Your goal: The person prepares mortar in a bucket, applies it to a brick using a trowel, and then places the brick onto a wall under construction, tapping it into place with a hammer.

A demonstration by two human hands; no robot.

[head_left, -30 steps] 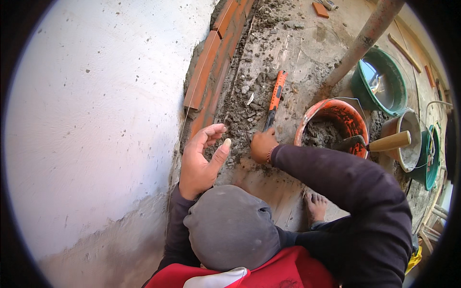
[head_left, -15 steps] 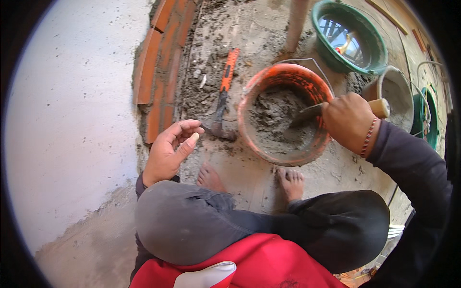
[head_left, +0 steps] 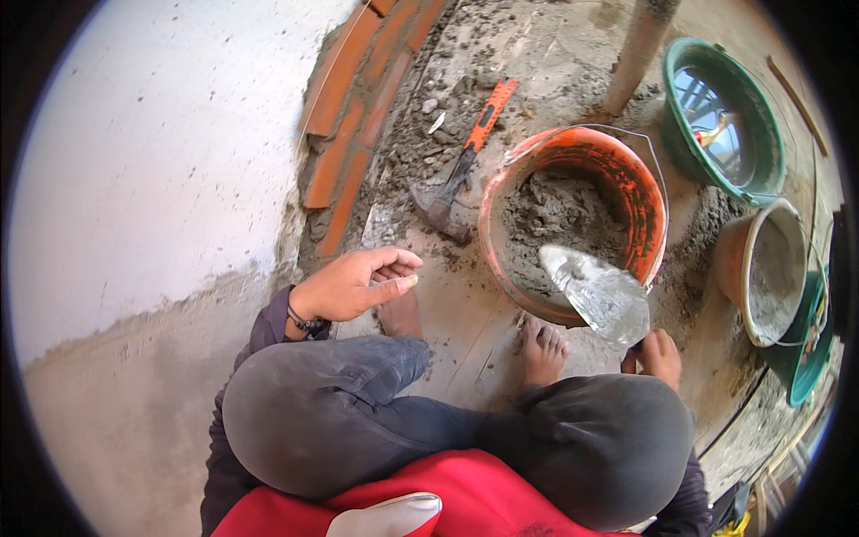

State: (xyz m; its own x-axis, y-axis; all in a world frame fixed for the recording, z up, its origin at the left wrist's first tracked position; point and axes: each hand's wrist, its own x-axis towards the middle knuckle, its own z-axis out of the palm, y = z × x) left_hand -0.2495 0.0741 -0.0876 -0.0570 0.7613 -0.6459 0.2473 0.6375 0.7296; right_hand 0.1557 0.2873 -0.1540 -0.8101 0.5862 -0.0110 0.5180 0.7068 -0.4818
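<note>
My right hand (head_left: 659, 359) grips a trowel (head_left: 598, 295) beside my right knee; its handle is hidden. The blade is raised over the near right rim of an orange bucket (head_left: 650, 215), its face pale and shiny with no heap of mortar on it. Grey mortar (head_left: 562, 219) lies rough in the bucket. Over my left foot, my left hand (head_left: 358, 282) hovers with nothing in it, fingers half curled and thumb apart. A hammer (head_left: 465, 166) with an orange and black handle lies on the floor, beyond that hand and left of the bucket.
Mortar-jointed orange bricks (head_left: 353, 134) run along the white wall (head_left: 179, 134) at left, a thin string beside them. A post (head_left: 640, 58) stands behind the bucket. At right are a green tub of water (head_left: 769, 152), a mortar-coated bucket (head_left: 738, 259) and another green container (head_left: 810, 349).
My right hand has drawn the trowel out of the mortar and back toward my knee, turning the blade. My left hand stays empty. The view has shifted, so the bucket and bricks sit further right.
</note>
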